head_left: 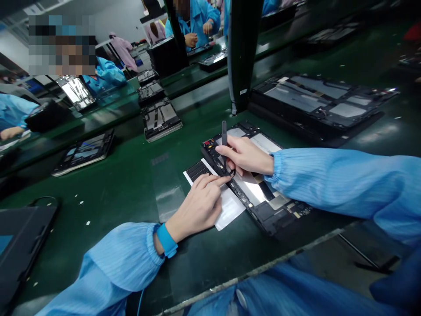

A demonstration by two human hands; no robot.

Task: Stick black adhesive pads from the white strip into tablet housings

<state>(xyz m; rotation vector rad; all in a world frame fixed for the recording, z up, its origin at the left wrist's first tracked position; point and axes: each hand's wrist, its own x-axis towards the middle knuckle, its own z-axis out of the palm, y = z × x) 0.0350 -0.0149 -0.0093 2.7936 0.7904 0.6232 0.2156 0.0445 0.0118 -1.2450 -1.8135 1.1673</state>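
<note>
An opened tablet-like device [259, 186] lies tilted on the green bench, its inner parts facing up. My right hand [245, 154] is closed around a slim black stick-like tool [224, 131] with a rounded upper end, held upright over the device's left edge. The tool's lower tip is partly hidden by the fingers. My left hand [205, 197] has its index finger stretched to a short black cable [233, 173] at that edge; the other fingers are bent, and nothing shows in them. Beneath this hand is a white sheet [232, 210] with black strips [197, 170]. A blue band [167, 240] circles my left wrist.
Stacked opened devices [315, 105] stand at the back right, beside a dark upright post [241, 57]. More devices [161, 118] line the bench further back. A dark panel [23, 245] lies at left. The bench edge [256, 276] runs in front. Co-workers in blue sleeves sit opposite.
</note>
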